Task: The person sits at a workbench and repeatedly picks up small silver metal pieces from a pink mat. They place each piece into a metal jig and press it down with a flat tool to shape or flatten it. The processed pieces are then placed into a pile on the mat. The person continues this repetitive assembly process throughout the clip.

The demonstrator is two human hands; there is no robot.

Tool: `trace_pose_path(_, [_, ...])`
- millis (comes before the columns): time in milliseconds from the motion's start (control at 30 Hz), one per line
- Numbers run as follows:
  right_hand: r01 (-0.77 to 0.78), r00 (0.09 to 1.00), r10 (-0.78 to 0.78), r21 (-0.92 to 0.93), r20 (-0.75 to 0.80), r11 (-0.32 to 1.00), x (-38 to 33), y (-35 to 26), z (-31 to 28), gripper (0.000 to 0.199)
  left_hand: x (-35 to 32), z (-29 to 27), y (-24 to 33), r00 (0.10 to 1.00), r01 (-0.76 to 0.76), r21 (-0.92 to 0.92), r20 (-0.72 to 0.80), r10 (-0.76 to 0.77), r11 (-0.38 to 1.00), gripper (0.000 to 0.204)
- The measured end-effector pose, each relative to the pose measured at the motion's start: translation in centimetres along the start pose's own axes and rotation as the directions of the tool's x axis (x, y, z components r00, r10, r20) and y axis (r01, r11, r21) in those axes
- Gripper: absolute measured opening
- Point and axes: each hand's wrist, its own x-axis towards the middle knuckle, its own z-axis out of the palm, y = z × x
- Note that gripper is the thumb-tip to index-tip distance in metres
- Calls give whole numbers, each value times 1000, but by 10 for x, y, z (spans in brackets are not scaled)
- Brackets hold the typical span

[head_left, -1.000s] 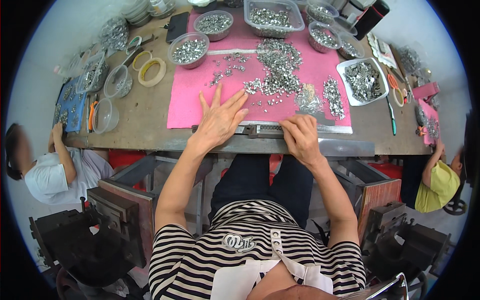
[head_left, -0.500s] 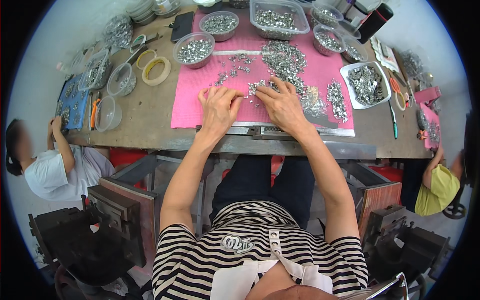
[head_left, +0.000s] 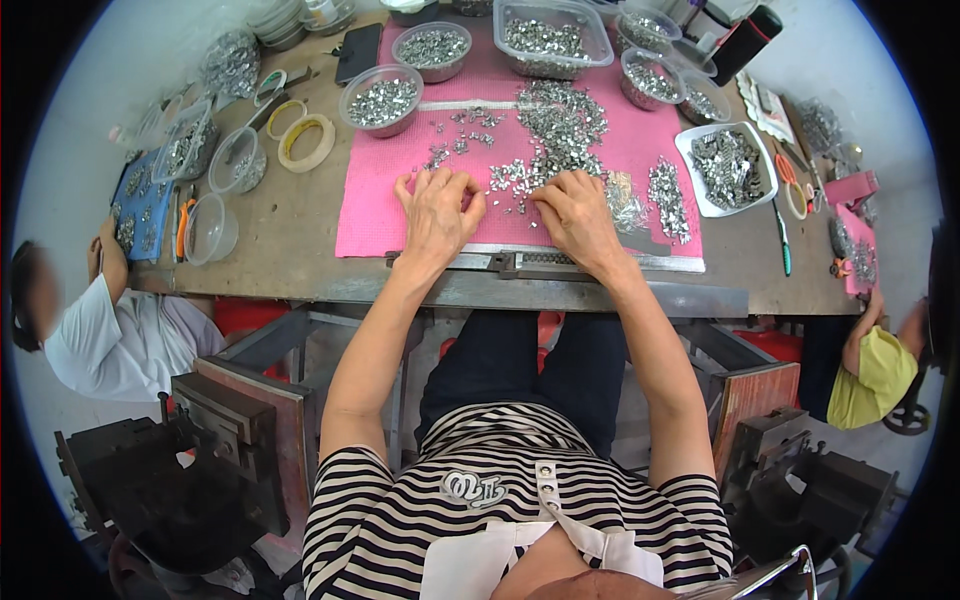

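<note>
My left hand [head_left: 437, 215] rests over the pink mat [head_left: 385, 215], its fingers bent and the thumb and forefinger close together; whatever they hold is too small to make out. To its right my right hand [head_left: 580, 222] is curled in a pinch at the near edge of a scatter of small silvery metal pieces [head_left: 512, 177]. Anything between those fingertips is hidden as well. Beyond it spreads a larger pile of metal pieces [head_left: 562, 125]. Just in front of me, a metal rail with a dark toothed strip [head_left: 540, 261] lies along the mat's near edge.
Tubs of metal pieces [head_left: 383, 103] stand at the back, with a white dish [head_left: 684, 160] on the right. Thin pins [head_left: 625, 205] lie beside my right hand. Tape rolls [head_left: 307, 143] and an empty clear tub [head_left: 212, 230] are at left. People sit at both sides.
My right hand has drawn back toward me and slightly right from the small pieces, its fingers curling in. The left hand has stayed nearly in place. The whole view has shifted slightly.
</note>
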Motion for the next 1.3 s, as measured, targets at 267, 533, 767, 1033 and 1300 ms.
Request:
trace_pose_path(267, [-9, 1000, 9, 9, 25, 1000, 2, 0, 9, 12, -7, -8, -3, 1000, -12, -68, 24, 14, 998, 12])
trace_pose_path(533, [-39, 999, 38, -32, -20, 999, 6, -4, 17, 8, -5, -12, -4, 995, 89, -124, 63, -82, 988, 10])
trace_pose_path(767, [-64, 998, 64, -98, 0, 993, 9, -4, 19, 9, -4, -10, -4, 998, 25, -37, 50, -24, 999, 7])
trace_pose_path(1033, [10, 999, -12, -65, -31, 998, 7, -1, 17, 10, 1, -11, 0, 996, -1, 62, 87, -5, 998, 6])
trace_pose_path(1300, [-144, 988, 129, 204, 85, 968, -33, -11, -38, 10, -15, -11, 45, 984, -127, -177, 102, 147, 976, 7])
